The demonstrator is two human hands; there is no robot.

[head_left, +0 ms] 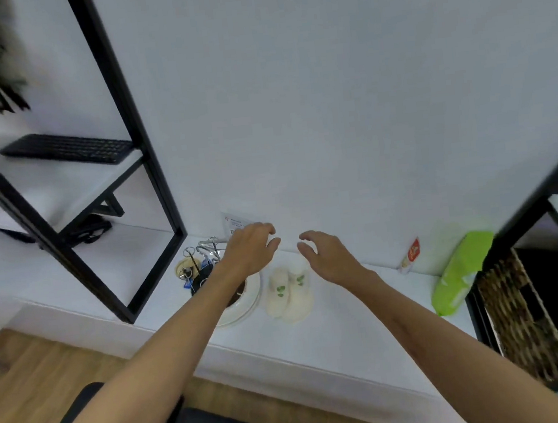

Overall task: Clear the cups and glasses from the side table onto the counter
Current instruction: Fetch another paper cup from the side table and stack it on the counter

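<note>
Both hands, left [252, 248] and right [327, 256], hover empty with fingers loosely spread above two cream cups [289, 294] on the white desk [351, 324]. Likely next: lower and grip them.

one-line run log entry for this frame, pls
left hand: open, empty, above bowl | right hand: open, empty, above two cream cups | cups on white counter

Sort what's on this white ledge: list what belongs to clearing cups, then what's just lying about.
Job:
two cream cups with green leaf prints
white bowl with dark contents, possibly
left hand and right hand, both empty above them

Lying about:
green packet
keys and metal rings
small red-and-white packet
black keyboard
wicker basket
</note>
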